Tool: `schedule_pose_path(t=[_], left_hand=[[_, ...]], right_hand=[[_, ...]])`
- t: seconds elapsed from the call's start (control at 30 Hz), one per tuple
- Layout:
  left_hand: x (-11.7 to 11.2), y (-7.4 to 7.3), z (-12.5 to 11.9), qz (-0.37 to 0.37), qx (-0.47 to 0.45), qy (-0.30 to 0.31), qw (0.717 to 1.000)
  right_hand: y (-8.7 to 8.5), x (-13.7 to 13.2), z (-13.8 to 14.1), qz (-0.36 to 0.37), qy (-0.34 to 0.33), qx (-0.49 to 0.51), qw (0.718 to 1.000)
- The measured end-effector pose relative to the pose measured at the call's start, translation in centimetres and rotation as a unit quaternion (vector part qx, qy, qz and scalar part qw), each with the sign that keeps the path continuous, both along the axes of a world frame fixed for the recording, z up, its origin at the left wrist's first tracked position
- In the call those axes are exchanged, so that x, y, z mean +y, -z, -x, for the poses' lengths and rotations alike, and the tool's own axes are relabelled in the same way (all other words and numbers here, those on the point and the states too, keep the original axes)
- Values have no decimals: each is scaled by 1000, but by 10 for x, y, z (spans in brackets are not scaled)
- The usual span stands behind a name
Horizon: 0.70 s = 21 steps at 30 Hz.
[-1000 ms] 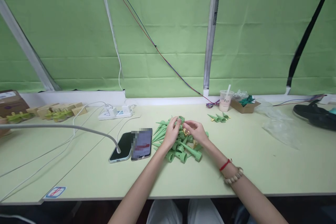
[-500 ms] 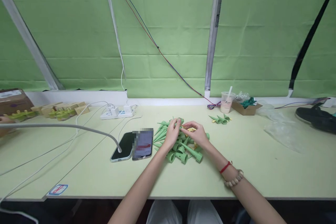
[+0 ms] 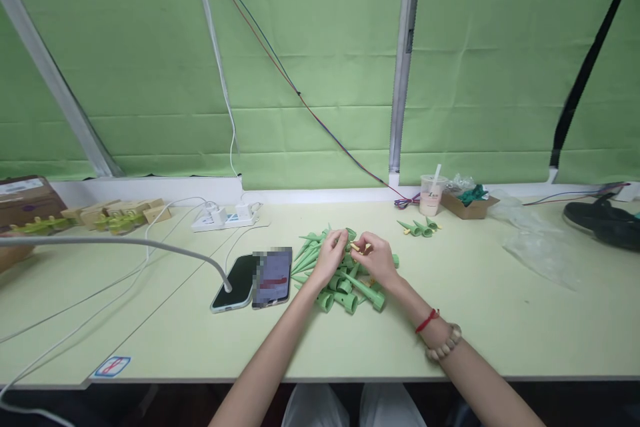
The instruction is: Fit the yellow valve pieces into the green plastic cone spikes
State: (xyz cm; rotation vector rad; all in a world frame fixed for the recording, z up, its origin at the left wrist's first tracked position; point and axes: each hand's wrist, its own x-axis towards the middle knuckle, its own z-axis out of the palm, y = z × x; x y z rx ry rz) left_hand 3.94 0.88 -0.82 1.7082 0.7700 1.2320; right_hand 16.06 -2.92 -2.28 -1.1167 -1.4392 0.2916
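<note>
My left hand (image 3: 332,255) is closed around a green plastic cone (image 3: 351,234); its wide end shows above the fingers and the rest is hidden in the grip. My right hand (image 3: 377,259) pinches a small yellow piece (image 3: 355,247) close beside that cone; I cannot tell whether the two touch. Beneath both hands lies a pile of green hollow cones (image 3: 346,301), their pointed ends mostly toward the left. Bits of yellow show among them, partly covered by my right hand.
Two phones, one dark (image 3: 239,280) and one lit (image 3: 273,280), lie left of the pile. Three cones with yellow pieces (image 3: 423,229) lie farther back, near a drink cup (image 3: 431,195) and cardboard box (image 3: 467,205). A power strip (image 3: 225,219) and cables cross the left.
My right hand has drawn back from the loose yellow pieces and now holds one up between its fingertips. The cone's wide end has turned more into view in my left hand.
</note>
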Motion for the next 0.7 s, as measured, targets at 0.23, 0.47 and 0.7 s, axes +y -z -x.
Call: schedule_pose_path(t=[0.23,0.47,0.7], left_hand=[[1,-2,2,31,-31,-8,999],[3,-6,6,-54,-3,-9,998],[6,1,4,-27,-24,-33,999]], right_hand=[[-8,0,2,182,-135,181,957],[-6,0,4,226,-239,282,901],[-3,-1,5,-8,-66,81,995]])
